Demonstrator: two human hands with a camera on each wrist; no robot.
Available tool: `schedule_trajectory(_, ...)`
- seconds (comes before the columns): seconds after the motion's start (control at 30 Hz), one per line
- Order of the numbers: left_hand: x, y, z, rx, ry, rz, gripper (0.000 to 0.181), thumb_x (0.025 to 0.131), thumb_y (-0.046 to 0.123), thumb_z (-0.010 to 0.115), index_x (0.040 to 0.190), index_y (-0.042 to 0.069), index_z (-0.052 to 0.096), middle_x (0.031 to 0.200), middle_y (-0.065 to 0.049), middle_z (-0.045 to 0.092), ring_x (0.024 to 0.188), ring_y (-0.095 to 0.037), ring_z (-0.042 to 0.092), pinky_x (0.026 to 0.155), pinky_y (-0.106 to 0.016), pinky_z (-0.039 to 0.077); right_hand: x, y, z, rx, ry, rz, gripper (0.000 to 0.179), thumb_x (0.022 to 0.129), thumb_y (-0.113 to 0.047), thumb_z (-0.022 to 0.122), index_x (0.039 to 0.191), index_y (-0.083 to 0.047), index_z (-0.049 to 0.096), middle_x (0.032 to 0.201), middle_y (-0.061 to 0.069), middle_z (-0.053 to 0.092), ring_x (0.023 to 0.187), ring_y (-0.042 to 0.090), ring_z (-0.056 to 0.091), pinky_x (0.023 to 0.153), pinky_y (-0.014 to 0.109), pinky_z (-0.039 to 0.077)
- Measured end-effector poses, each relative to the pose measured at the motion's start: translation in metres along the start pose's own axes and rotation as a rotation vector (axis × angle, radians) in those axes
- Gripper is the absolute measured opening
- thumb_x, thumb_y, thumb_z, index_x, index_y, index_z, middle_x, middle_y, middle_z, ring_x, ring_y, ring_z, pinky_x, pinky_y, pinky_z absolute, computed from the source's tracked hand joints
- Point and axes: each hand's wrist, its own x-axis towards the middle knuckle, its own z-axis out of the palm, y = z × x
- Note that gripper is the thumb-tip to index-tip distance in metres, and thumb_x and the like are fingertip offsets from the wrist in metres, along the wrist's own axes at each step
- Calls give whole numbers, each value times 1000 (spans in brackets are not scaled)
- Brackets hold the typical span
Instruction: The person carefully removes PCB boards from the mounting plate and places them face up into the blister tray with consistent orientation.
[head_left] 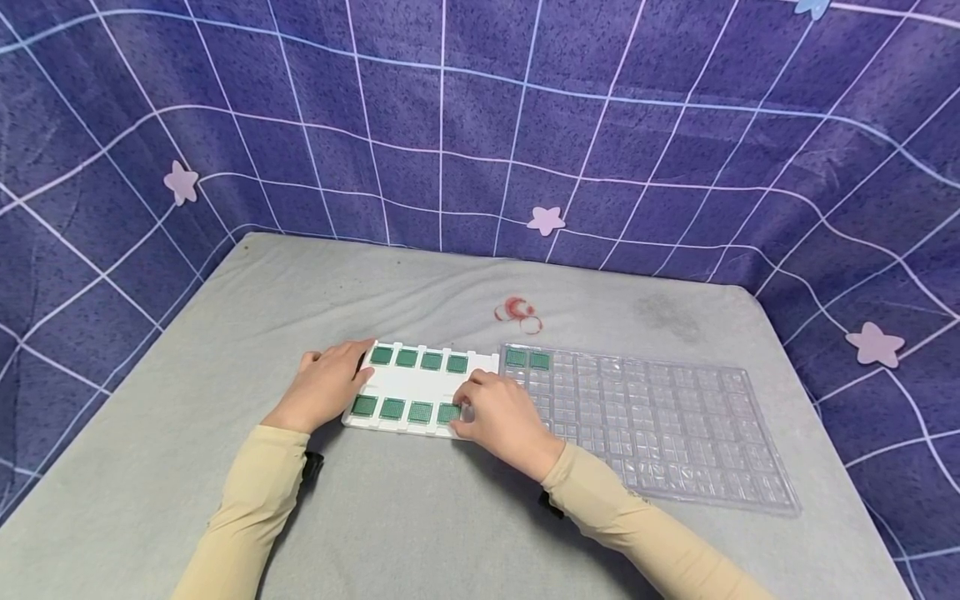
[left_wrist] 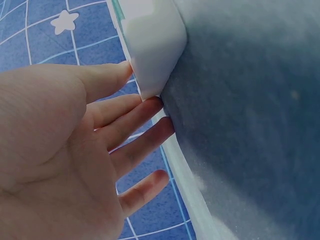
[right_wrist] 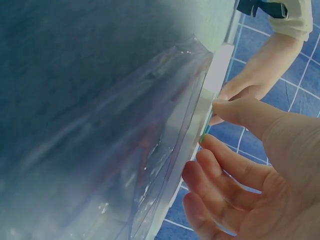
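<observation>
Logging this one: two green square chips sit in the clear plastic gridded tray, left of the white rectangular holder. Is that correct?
Not quite: the clear plastic gridded tray lies to the right of the white rectangular holder, as the head view shows. The two green square chips do sit in it.
</observation>
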Motion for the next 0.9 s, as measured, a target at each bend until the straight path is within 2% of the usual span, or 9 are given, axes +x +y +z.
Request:
schedule_trajectory(0.37,0,0,0,3,5,4,51,105,21,54,151,0,45,149,-23,54,137,-41,51,98,-57,34,0,7,-5,30,7,10,28,79,-35,87,95,-14,78,89,-3,68,72,15,63,68,32,54)
schedule_trajectory(0.6,1,-1,1,1,7,3,51,105,21,54,151,0,45,149,-23,54,137,-41,51,98,-57,34,1,14,-11,33,11,20,29,78,-35,87,96,-14,79,91,-3,71,76,16,67,74,35,55)
schedule_trajectory(0.9,0,-1,0,4,-2,-1,51,106,22,54,151,0,45,149,-23,54,138,-42,50,99,-58,34,1,30,-17,20,54,36,29,77,-34,89,97,-15,79,89,-1,69,73,18,67,74,38,55)
